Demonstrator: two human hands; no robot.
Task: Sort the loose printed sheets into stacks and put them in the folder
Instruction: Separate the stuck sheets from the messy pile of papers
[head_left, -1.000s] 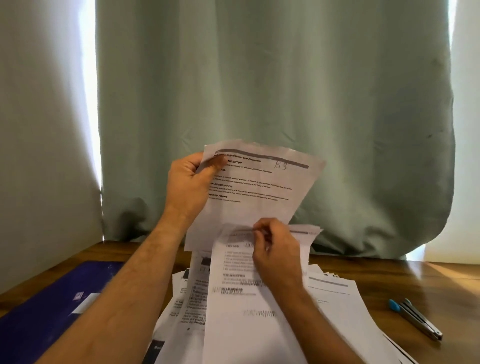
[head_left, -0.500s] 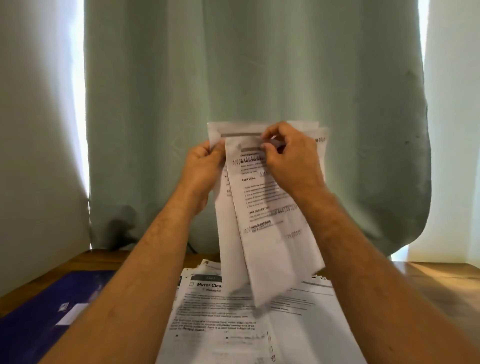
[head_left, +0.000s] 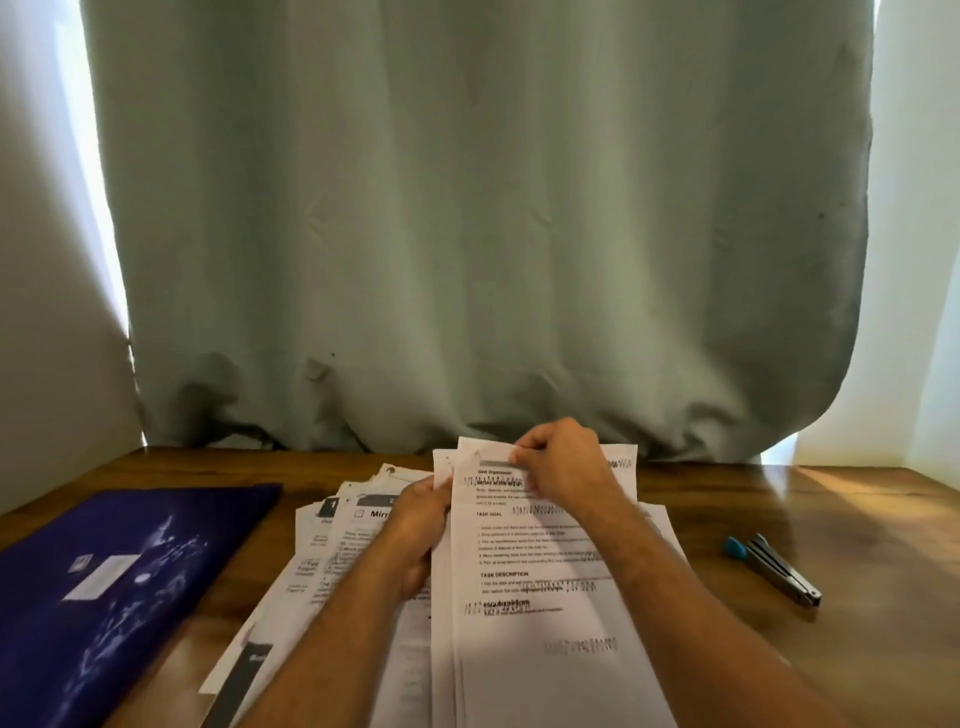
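Observation:
I hold a small stack of printed sheets (head_left: 524, 587) low over the table. My right hand (head_left: 563, 465) pinches the top edge of the front sheet. My left hand (head_left: 418, 525) grips the stack's left edge, thumb on the front. Beneath and to the left lies a spread pile of loose printed sheets (head_left: 332, 551), fanned out and overlapping. A dark blue folder (head_left: 119, 582) with a white label lies flat at the left of the table.
The wooden table (head_left: 857, 519) runs to a grey-green curtain (head_left: 467, 234) at the back. A stapler with a blue end (head_left: 774, 569) lies at the right. Bright light falls on the table's far right.
Both hands have come down with the held sheets from in front of the curtain to just above the pile. The second sheet now lies against the first as one stack.

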